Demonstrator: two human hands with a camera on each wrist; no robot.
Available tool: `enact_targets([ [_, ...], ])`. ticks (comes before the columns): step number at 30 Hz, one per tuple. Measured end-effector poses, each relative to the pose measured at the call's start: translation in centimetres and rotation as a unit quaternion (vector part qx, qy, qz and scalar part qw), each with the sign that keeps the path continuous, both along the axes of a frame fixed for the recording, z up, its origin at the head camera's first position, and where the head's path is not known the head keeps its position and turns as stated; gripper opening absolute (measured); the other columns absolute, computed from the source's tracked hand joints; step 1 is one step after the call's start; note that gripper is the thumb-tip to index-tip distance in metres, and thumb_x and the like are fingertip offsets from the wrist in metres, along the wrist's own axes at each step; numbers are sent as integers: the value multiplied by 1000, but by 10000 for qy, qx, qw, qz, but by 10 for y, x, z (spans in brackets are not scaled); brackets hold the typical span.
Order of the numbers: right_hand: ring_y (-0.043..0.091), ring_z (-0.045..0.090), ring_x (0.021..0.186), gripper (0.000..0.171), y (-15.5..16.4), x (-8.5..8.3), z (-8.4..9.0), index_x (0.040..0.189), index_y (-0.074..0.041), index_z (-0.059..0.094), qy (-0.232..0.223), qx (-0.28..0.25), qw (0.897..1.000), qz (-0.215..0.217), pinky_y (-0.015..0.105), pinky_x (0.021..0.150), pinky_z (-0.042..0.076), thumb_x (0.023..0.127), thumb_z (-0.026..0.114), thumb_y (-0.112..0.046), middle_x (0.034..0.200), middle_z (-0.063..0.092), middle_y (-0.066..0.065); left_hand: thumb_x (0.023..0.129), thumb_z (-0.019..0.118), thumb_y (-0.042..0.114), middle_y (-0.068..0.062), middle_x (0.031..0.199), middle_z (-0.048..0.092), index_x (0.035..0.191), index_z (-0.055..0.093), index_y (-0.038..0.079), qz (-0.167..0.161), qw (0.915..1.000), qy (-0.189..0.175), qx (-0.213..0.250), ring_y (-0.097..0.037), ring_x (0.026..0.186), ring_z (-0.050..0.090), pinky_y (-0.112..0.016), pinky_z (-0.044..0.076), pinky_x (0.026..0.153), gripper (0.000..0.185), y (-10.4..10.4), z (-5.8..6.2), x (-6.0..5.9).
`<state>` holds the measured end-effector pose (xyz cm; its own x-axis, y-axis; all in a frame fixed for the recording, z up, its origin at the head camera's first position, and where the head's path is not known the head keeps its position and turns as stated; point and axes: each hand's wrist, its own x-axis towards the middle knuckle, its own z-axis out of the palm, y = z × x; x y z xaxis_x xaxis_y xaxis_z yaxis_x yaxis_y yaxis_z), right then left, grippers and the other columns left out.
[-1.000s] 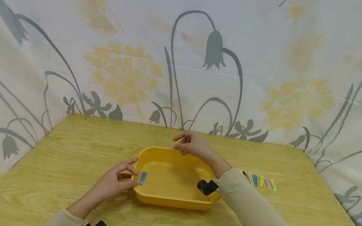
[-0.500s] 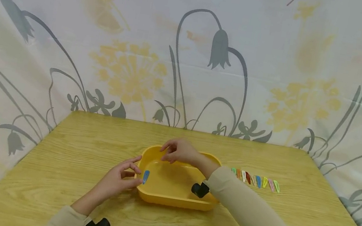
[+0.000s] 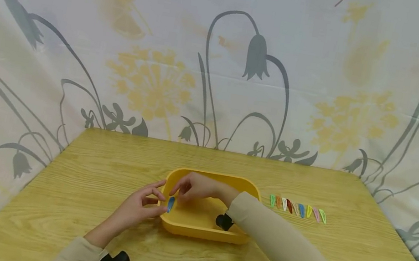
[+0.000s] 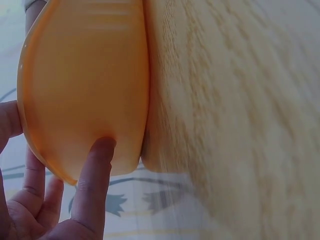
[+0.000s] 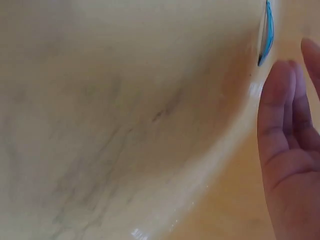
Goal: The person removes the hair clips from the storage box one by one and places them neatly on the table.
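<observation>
A yellow plastic tray (image 3: pixel 214 175) sits mid-table. A blue hair clip (image 3: pixel 170 204) sits on its left rim. My left hand (image 3: pixel 158 197) rests against the tray's left outer wall; in the left wrist view one straight finger (image 4: pixel 97 160) presses the tray (image 4: pixel 85 75) there. My right hand (image 3: pixel 179 192) reaches across the inside of the tray, its fingertips just right of the clip. In the right wrist view its straight fingers (image 5: pixel 285 115) hover close to the blue clip (image 5: pixel 268 30) and are apart from it, over the tray's inner wall (image 5: pixel 125 100).
A row of several coloured hair clips (image 3: pixel 296 208) lies on the wooden table (image 3: pixel 104 163) right of the tray. A flower-print cloth (image 3: pixel 221 58) hangs behind and beside the table. Black wrist cameras (image 3: pixel 224 221) sit on both sleeves.
My right hand has come from the tray's far rim down and left, into the tray, up to the blue clip. The left hand has stayed at the tray's left wall.
</observation>
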<state>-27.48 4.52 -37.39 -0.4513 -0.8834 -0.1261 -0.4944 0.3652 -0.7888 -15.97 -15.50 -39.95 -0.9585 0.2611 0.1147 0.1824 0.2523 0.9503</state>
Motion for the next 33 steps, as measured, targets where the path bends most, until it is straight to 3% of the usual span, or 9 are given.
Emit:
enact_targets([
  [3, 6, 53, 66, 26, -2, 2, 1, 112, 4, 65, -209, 120, 9996, 162, 17, 63, 45, 86, 62, 3, 84, 67, 8, 84, 71, 13, -13, 146, 33, 96, 59, -2, -2, 10000, -12, -10, -36, 108, 54, -48, 39, 97, 23, 1, 0, 0],
  [11, 4, 43, 56, 29, -1, 2, -5, 113, 3, 65, -242, 574, 9973, 384, 15, 52, 36, 85, 66, -2, 69, 59, -6, 84, 70, 12, -12, 146, 33, 96, 59, -1, 104, 9999, -56, -25, -37, 110, 53, -48, 41, 95, 21, 1, 1, 0],
  [17, 1, 50, 63, 18, 13, -4, -6, 101, 5, 70, -225, 562, 9972, 443, 15, 60, 44, 84, 66, 0, 79, 68, -1, 83, 71, 11, -11, 146, 34, 95, 59, 1, 113, 9999, -62, -75, -36, 109, 54, -48, 40, 96, 19, 2, 1, 0],
  [21, 3, 57, 72, 15, 31, -10, -5, 96, 5, 71, -353, 525, 9977, 237, 19, 69, 50, 82, 66, 2, 87, 70, 5, 84, 70, 11, -15, 146, 33, 95, 58, 0, 57, 10000, 21, -72, -37, 109, 54, -48, 40, 96, 20, 3, 2, 0],
  [25, 6, 57, 74, 17, 48, -14, -5, 98, 3, 69, -358, 432, 9982, -209, 22, 70, 50, 81, 69, 0, 86, 68, 2, 84, 70, 12, -15, 146, 34, 96, 58, -1, 49, 10000, 14, -81, -37, 109, 54, -47, 41, 95, 21, 2, 2, 0],
  [33, 7, 52, 71, 34, 55, -6, -9, 110, 0, 64, 214, 419, 9979, -435, 20, 66, 46, 79, 75, -11, 84, 61, 1, 83, 71, 12, -13, 146, 34, 94, 60, 1, 91, 9999, 56, -118, -34, 107, 56, -47, 40, 97, 19, 2, 3, 1],
])
